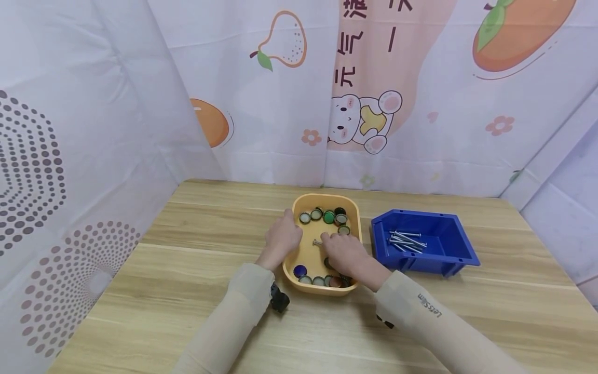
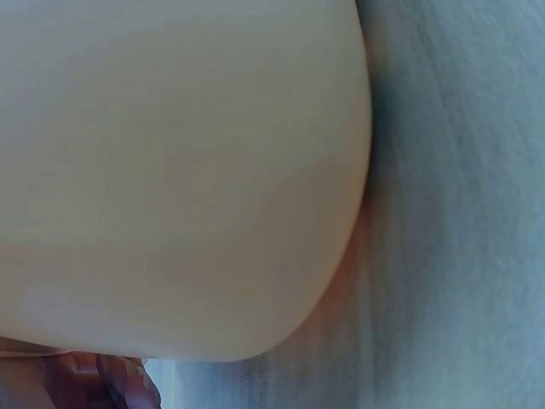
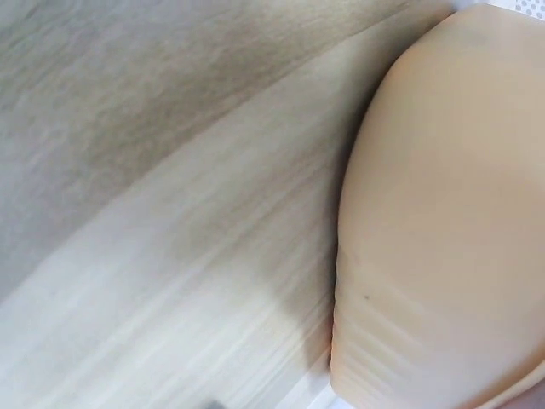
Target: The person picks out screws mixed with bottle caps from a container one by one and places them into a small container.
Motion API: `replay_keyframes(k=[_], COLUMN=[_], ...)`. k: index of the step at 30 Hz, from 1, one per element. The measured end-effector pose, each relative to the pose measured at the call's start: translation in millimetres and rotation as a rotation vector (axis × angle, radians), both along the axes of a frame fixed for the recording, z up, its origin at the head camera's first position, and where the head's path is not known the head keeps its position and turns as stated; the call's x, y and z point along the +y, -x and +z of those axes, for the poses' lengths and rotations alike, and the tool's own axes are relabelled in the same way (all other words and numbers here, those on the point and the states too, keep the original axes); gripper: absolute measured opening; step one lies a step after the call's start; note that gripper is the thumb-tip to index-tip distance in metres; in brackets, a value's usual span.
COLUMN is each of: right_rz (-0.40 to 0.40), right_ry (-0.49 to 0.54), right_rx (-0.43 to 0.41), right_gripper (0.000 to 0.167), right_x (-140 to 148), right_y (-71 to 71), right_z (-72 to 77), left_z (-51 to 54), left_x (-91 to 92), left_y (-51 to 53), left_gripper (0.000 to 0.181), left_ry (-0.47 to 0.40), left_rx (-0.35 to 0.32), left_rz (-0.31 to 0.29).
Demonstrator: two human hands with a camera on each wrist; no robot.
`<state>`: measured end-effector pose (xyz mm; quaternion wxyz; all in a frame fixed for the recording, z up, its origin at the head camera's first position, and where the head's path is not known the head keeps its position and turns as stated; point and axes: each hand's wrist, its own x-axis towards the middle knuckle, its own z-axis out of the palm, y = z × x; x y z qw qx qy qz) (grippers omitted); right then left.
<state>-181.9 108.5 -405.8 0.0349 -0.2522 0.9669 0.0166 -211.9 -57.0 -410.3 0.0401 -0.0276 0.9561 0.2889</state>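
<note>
In the head view, a yellow tray (image 1: 322,199) with rounded corners holds bottle caps in several colours, such as a green cap (image 1: 329,217) and a blue cap (image 1: 300,270). My left hand (image 1: 284,235) grips the tray's left rim. Inside the tray, my right hand (image 1: 344,253) pinches a silver screw (image 1: 317,242), whose head points left; its other end is hidden by the fingers. Part of a hand shows at the lower left of the left wrist view. Mostly sleeve (image 3: 451,204) and wooden tabletop fill the right wrist view.
Right of the tray stands a blue bin (image 1: 450,244) with several long silver screws (image 1: 407,242) lying in it. Both sit on a wooden table (image 1: 196,228). A printed curtain (image 1: 261,130) hangs along the table's back edge, and another patterned sheet is on the left.
</note>
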Motion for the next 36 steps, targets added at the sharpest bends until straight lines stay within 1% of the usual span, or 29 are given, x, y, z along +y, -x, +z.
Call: replay_keyframes(k=[4, 8, 10, 14, 16, 19, 23, 28, 31, 33, 36], right_rz=[-0.009, -0.026, -0.041, -0.073, -0.084, -0.086, -0.075, -0.059, -0.037, -0.026, -0.019], right_ry=[0.014, 0.039, 0.09, 0.248, 0.314, 0.365, 0.419, 0.528, 0.576, 0.606, 0.677], right_rx=[-0.024, -0.066, -0.107, -0.198, -0.227, -0.236, -0.223, -0.243, -0.253, -0.278, -0.357], right_gripper=[0.009, 0.014, 0.015, 0.014, 0.015, 0.015, 0.013, 0.013, 0.014, 0.015, 0.018], right_x=[0, 0, 1, 2, 3, 4, 6, 9, 10, 12, 14], right_y=[-0.6, 0.5, 1.8, 5.4, 7.3, 8.7, 8.9, 9.5, 10.0, 11.5, 15.2], right_z=[0.3, 1.0, 2.3, 5.2, 5.8, 6.3, 6.9, 7.9, 9.8, 11.2, 12.7], left_z=[-0.1, -0.1, -0.2, -0.4, -0.1, 0.5, 0.6, -0.5, -1.5, -1.6, -0.9], left_x=[0.2, 0.5, 0.7, 0.4, 0.3, 0.2, 0.3, 1.0, 1.1, 0.8, 0.2], left_y=[0.0, -0.1, -0.3, -0.5, -0.7, -0.8, -0.6, 0.2, 0.8, 0.8, 0.4], left_gripper=[0.043, 0.044, 0.044, 0.042, 0.041, 0.041, 0.041, 0.039, 0.038, 0.038, 0.037], left_ry=[-0.002, -0.006, -0.004, -0.004, -0.003, 0.003, 0.006, 0.003, 0.0, -0.004, -0.007], left_rx=[-0.003, 0.0, 0.005, 0.011, 0.012, 0.013, 0.01, 0.009, 0.012, 0.01, 0.008], left_rz=[0.0, 0.003, 0.005, 0.01, 0.011, 0.011, 0.009, 0.006, 0.005, 0.007, 0.013])
